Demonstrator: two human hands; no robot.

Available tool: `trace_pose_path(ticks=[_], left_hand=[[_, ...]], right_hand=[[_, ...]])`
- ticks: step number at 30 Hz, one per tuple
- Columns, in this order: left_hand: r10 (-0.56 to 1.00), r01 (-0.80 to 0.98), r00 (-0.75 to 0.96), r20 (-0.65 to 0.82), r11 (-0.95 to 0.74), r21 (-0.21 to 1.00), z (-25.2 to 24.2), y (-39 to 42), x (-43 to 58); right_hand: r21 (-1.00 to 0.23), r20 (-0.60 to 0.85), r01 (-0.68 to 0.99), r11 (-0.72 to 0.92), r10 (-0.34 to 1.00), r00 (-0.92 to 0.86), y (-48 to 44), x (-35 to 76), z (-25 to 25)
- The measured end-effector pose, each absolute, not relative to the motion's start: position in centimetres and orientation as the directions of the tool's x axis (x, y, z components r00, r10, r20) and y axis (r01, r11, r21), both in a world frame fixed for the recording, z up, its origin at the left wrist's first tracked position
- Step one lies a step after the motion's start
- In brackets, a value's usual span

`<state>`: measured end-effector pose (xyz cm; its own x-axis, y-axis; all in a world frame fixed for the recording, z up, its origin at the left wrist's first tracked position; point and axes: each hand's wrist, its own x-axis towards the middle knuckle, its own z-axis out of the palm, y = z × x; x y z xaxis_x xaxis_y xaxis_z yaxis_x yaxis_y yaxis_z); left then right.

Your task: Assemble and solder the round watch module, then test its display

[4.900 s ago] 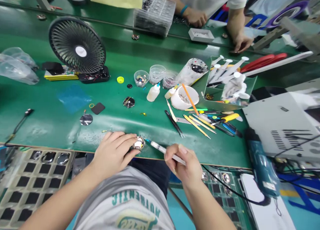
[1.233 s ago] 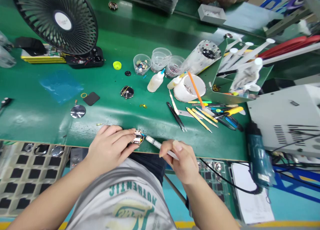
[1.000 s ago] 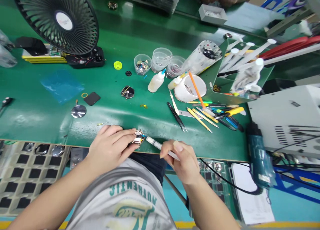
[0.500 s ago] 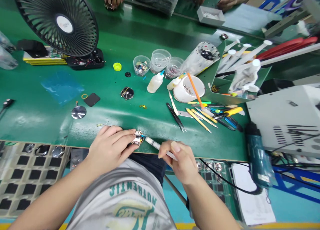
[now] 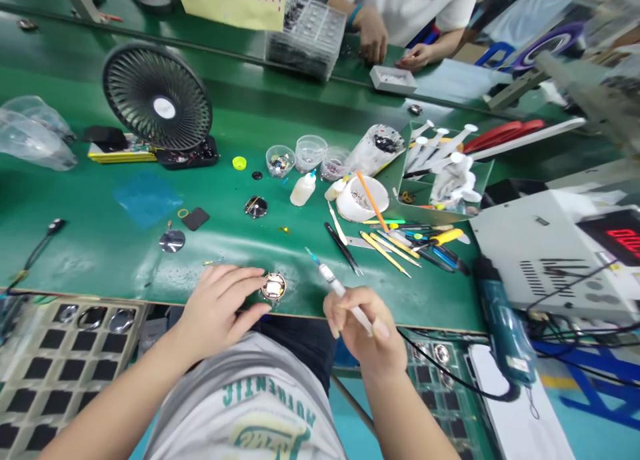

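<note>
Head view shows the left hand (image 5: pixel 217 310) and right hand (image 5: pixel 365 333) apart, the left steadying a small round metal part (image 5: pixel 274 287) on the green worktop (image 5: pixel 100 260), the right pinching a thin syringe (image 5: pixel 336 288) held clear.

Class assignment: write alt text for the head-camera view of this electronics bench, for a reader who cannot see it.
A person's right hand holds a slim syringe with a blue tip, while the left hand lies beside a small round electronic part on a green workbench. Tweezers and a desk fan lie farther along.
</note>
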<state>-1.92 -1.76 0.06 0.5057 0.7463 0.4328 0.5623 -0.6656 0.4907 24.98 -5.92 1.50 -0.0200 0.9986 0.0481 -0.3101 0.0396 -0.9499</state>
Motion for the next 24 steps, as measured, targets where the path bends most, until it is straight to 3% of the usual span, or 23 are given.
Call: trace_pose_path(ticks=[2,6,10,14,18,24], left_hand=[[0.772,0.615,0.442,0.456,-0.631,0.473,0.3,-1.7,-3.5],[0.851,0.826,0.302,0.430,-0.459,0.328,-0.1,-0.5,-7.2],[0.893,0.856,0.311,0.326,-0.412,0.312,-1.2,0.7,-9.0],[0.894,0.855,0.320,0.314,-0.415,0.311,-1.3,0.8,-8.7],[0.871,0.790,0.305,0.386,-0.457,0.409,-0.4,0.5,-6.7],[0.836,0.546,0.292,0.464,-0.544,0.637,0.2,0.3,-2.1]], right_hand=[[-0.962,0.070,-0.264,0.065,0.997,-0.010,-6.2,25.1,1.4],[-0.989,0.061,-0.136,0.062,0.998,0.009,-6.7,25.0,1.2],[-0.998,0.044,-0.052,0.046,0.999,0.025,-6.6,24.2,1.0],[-0.993,0.046,0.111,0.045,0.999,0.008,-6.1,23.7,1.0],[-0.971,0.122,0.213,0.109,0.991,0.048,-5.6,24.0,0.8],[-0.979,0.141,0.158,0.132,0.989,0.046,-5.5,24.0,0.7]])
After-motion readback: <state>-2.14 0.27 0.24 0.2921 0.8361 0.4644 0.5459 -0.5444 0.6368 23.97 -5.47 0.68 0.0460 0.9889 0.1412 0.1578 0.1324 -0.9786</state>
